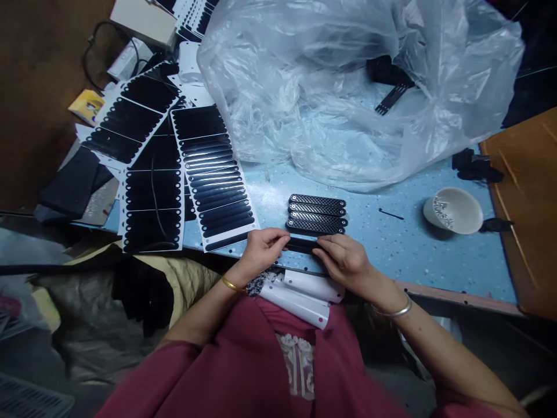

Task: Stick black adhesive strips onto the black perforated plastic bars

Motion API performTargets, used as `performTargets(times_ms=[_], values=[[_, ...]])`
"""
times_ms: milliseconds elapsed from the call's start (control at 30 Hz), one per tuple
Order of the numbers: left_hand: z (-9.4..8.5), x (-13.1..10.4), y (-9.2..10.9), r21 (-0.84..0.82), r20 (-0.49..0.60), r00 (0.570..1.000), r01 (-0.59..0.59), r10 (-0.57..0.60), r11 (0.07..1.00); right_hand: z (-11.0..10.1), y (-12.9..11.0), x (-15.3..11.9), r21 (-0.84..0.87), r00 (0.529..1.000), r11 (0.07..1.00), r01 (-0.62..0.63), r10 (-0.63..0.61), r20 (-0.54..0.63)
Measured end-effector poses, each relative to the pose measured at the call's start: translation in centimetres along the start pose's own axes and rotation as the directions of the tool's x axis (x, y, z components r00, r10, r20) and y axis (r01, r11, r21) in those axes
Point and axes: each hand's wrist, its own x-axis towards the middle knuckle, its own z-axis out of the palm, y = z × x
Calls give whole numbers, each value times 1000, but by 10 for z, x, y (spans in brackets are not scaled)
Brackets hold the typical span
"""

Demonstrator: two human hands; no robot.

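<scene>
Between my two hands, close to the table's front edge, lies a slim black strip-shaped piece (301, 245). My left hand (264, 249) pinches its left end, and my right hand (346, 256) pinches the right end. Just beyond it sit several black textured bars (317, 213), stacked side by side, with a small metal dot at each end. To the left is a white sheet (221, 174) carrying rows of glossy black strips with rounded ends; its lower edge comes near my left hand. Fingers cover both ends of the held piece.
A large clear plastic bag (270, 87) spreads over the back of the table, with black parts inside. More black-strip sheets (152, 203) overlap at left. At right stand a white bowl (467, 212) of small metal pieces and a thin black stick (391, 214). White sheets (300, 302) rest on my lap.
</scene>
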Motion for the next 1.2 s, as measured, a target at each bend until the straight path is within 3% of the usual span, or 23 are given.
performTargets(times_ms=[300, 500, 1000, 1100, 1200], values=[[0, 0, 1, -3, -9, 1000, -21, 21, 1000, 2, 6, -4, 221, 983, 961, -166, 178, -36], [0, 1, -1, -10, -20, 999, -43, 43, 999, 6, 8, -8, 176, 991, 982, -65, 84, -106], [-1, 1, 3, -25, -12, 1000, -14, 13, 1000, 10, 18, -22, 125, 999, 992, 17, -12, -40], [0, 1, 3, -20, -22, 1000, -12, 12, 1000, 4, 15, -28, 59, 995, 998, -8, 14, -101], [-1, 1, 3, -10, -22, 1000, -17, 17, 1000, -9, 10, -39, -54, 956, 992, -116, 96, -278]])
